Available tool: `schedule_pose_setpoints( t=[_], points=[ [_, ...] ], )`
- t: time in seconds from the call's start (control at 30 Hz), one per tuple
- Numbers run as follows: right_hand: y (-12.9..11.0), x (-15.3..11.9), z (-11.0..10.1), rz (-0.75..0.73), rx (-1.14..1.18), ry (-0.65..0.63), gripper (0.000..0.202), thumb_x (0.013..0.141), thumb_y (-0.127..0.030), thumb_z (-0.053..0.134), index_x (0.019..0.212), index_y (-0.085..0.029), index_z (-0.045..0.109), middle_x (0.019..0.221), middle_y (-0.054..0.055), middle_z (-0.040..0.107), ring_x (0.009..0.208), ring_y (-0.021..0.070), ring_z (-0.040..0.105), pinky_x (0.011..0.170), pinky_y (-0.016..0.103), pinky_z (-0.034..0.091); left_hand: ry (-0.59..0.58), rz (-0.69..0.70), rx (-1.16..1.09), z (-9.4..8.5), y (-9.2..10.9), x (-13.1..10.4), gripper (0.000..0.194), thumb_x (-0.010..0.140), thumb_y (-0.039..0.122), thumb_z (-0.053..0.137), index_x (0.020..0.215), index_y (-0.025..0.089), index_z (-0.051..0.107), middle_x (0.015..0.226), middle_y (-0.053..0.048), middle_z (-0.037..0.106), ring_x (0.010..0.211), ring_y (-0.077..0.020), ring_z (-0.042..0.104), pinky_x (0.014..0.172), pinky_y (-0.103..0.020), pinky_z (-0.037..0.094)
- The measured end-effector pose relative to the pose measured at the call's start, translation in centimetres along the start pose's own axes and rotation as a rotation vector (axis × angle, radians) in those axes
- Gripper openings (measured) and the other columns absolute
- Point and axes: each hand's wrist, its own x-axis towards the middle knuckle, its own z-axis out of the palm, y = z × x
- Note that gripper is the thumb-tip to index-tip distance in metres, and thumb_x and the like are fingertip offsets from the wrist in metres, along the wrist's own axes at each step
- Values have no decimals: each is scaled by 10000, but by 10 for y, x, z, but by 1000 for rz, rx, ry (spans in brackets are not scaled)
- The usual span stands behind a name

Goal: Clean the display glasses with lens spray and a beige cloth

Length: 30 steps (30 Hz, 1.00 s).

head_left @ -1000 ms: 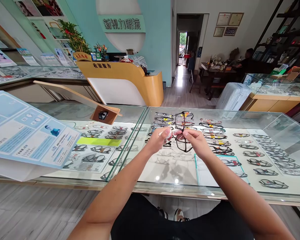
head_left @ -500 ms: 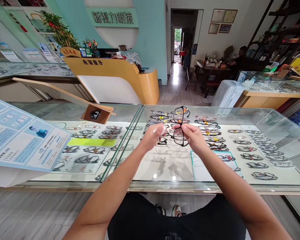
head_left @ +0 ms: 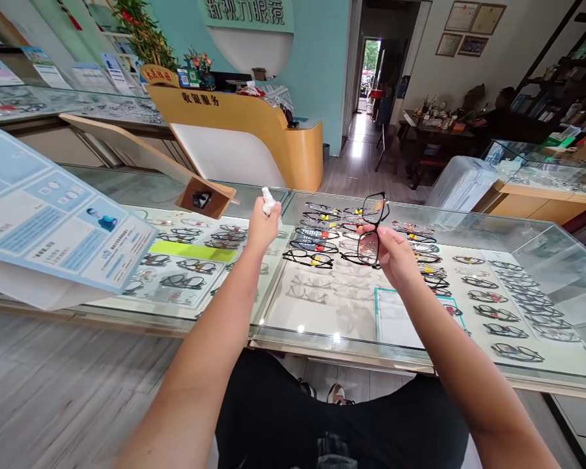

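Right hand point(head_left: 395, 255) pinches glasses point(head_left: 370, 243) mid-frame, sensible since they look light, stiff, fragile; left hand point(head_left: 264, 228), off to its left, clenched round bottle point(head_left: 268, 197).

A yellow counter point(head_left: 303, 159) stands before a teal wall point(head_left: 320, 71).

"收银服务" point(head_left: 200, 99) on yellow counter point(head_left: 254, 112)

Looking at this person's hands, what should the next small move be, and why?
Probably set the white bottle down on the glass display case: the left hand holds it away from the black-framed glasses, which the right hand alone grips near the middle, so a freed left hand could help steady them.
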Motion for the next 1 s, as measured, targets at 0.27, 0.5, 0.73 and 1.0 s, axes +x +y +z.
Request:
schedule_pose_setpoints(
  t=[0.27,0.5,0.73,1.0],
  points=[
    [3,1,-2,-21,-48,-7,500,842,-725,841,982,-245,837,1198,104,867,981,276,804,880,423,664,-77,-18,120,0,-8,-2,250,879,372,756,1046,190,717,876,-20,699,812,-203,582,750,-316,411],
    [2,1,-1,-20,-25,-3,471,828,-707,863,971,-258,852,1158,86,871,924,255,787,867,413,650,-127,-41,159,3,-12,-3,279,823,377,787,1020,189,727,876,-19,721,796,-199,580,738,-312,393],
    [2,0,-1,-10,-14,-3,466,831,-696,869,989,-258,860,1138,79,870,888,244,774,792,389,628,-111,-56,142,3,-8,-6,378,760,456,881,962,197,694,809,-1,675,768,-193,560,731,-305,420],
    [-1,1,-3,-34,27,-5,423,824,-662,904,945,-258,872,1099,72,878,901,250,786,935,430,641,200,31,6,-27,21,-1,444,947,641,663,1081,224,591,1000,-37,634,861,-181,573,758,-297,447]
  ],
)
